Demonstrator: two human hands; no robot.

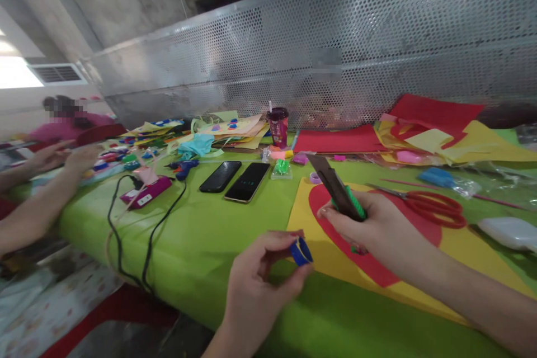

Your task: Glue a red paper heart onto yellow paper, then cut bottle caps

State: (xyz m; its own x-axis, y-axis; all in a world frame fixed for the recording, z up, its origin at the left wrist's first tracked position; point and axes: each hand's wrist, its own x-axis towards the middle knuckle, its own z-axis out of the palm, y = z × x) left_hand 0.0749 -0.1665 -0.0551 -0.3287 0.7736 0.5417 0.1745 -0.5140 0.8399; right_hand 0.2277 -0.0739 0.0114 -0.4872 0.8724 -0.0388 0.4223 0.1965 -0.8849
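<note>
My left hand [264, 282] pinches a small blue ring-shaped piece [301, 251] with a pale inner edge between thumb and fingers, just above the near table edge. It looks like a bottle cap or a short tube; I cannot tell which. In my right hand [373, 226] is a utility knife [335, 184] with a green grip, its blade end pointing up and to the left. Beneath that hand lies a red paper heart [377, 268] on a yellow sheet [453, 291]. Red-handled scissors [436, 208] rest on the sheet to the right of the hand.
Two phones [247, 182] lie left of the yellow sheet. A purple power strip [146, 193] trails black cables over the table edge, near a blue glue gun [184, 169]. A lidded cup [277, 126] stands at the back. Another person's hands [79, 159] are at the left.
</note>
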